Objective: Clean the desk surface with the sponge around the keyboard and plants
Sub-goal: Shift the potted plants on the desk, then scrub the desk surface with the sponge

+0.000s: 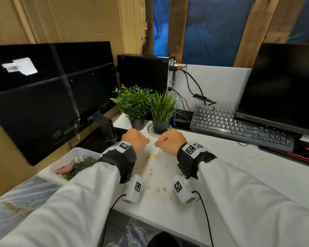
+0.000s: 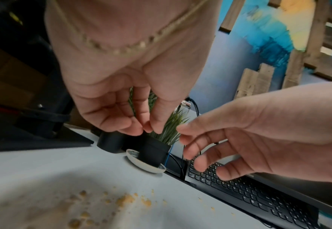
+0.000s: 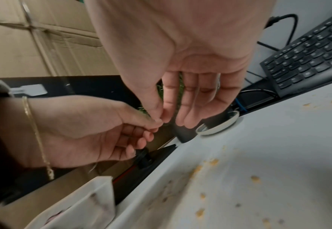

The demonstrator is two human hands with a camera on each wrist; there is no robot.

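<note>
Both of my hands hover side by side over the white desk [image 1: 221, 168], just in front of two potted green plants [image 1: 133, 102] [image 1: 161, 106]. My left hand [image 2: 145, 128] has its fingers loosely curled, thumb near the fingertips, and holds nothing. My right hand [image 3: 173, 117] hangs relaxed and empty. The right plant's black pot stands on a small saucer [image 2: 133, 159]. A black keyboard [image 1: 239, 127] lies to the right. Yellow crumbs [image 1: 147, 157] are scattered on the desk below my hands. No sponge is visible in any view.
A white bin [image 1: 73, 152] with patterned cloth sits at the desk's left edge. A black monitor [image 1: 43, 97] leans at left, and another [image 1: 284, 86] stands at right, partly over the keyboard. A black computer case [image 1: 144, 72] with cables [image 1: 191, 82] stands behind the plants.
</note>
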